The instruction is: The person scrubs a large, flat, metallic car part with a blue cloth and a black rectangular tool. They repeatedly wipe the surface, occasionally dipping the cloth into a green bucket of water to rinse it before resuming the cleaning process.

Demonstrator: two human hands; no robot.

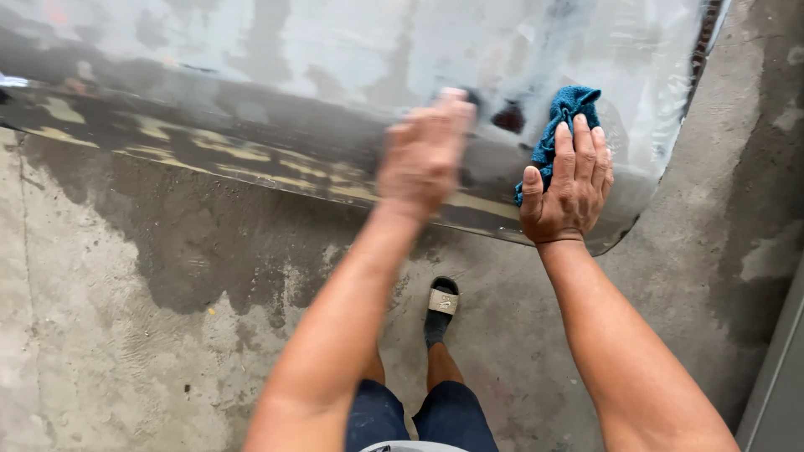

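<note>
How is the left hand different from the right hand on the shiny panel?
The left hand is bare and blurred; the right hand looks sharp and presses a blue cloth against the panel. The left hand holds nothing, the right hand covers the cloth. Both lie flat, fingers spread, on the wet panel.

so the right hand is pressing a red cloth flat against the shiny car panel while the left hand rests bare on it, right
Not quite: the cloth is blue, not red. The head view shows the right hand pressing it against the shiny car panel, while the blurred left hand is bare on the same panel.
</note>
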